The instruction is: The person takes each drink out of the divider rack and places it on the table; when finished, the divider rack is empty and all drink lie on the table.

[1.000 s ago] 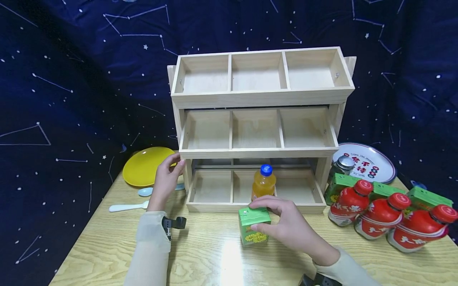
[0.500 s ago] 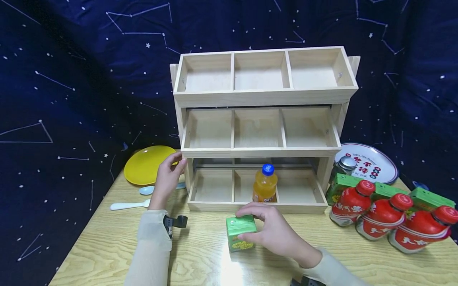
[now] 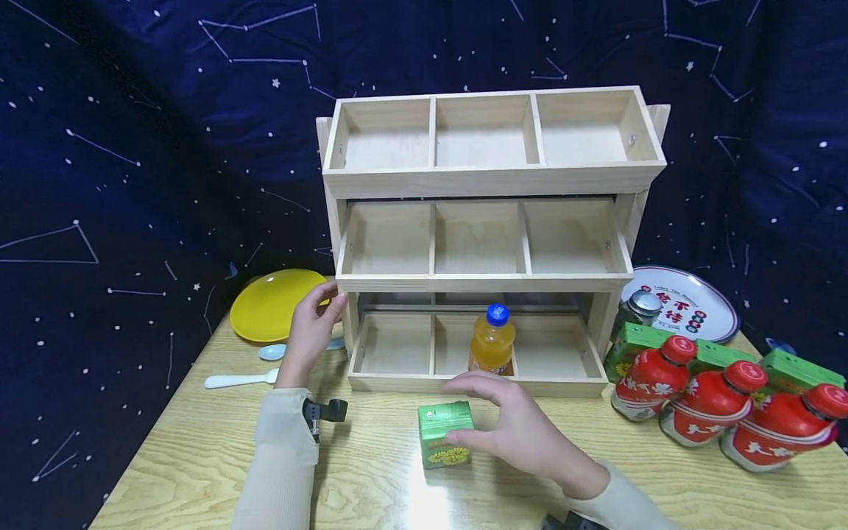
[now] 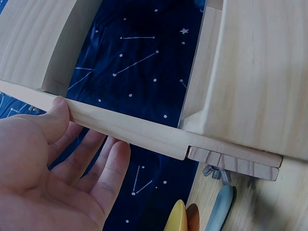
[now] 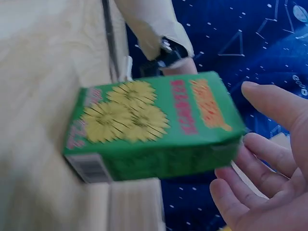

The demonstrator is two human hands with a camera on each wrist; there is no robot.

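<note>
A small green drink carton [image 3: 445, 434] with yellow flowers stands on the wooden table in front of the rack. My right hand [image 3: 472, 411] hovers at its right side, fingers spread and not gripping. In the right wrist view the carton [image 5: 154, 125] sits just clear of those straight fingers [image 5: 269, 106]. My left hand [image 3: 318, 316] rests against the left post of the three-tier wooden rack [image 3: 483, 281]. Its thumb lies on the wood edge [image 4: 144, 132] and its fingers [image 4: 110, 163] are straight behind it. An orange juice bottle [image 3: 491, 342] with a blue cap stands in the bottom tier's middle compartment.
Three red bottles [image 3: 705, 403] and more green cartons [image 3: 632, 340] stand at the right. Behind them are a patterned round tray [image 3: 685, 305] and a metal-capped jar [image 3: 637, 305]. A yellow plate [image 3: 274, 304] and spoons [image 3: 238, 381] lie to the left of the rack.
My right hand moved the green carton leftward on the table, then loosened its grip and opened beside it. My left hand stayed on the rack post.
</note>
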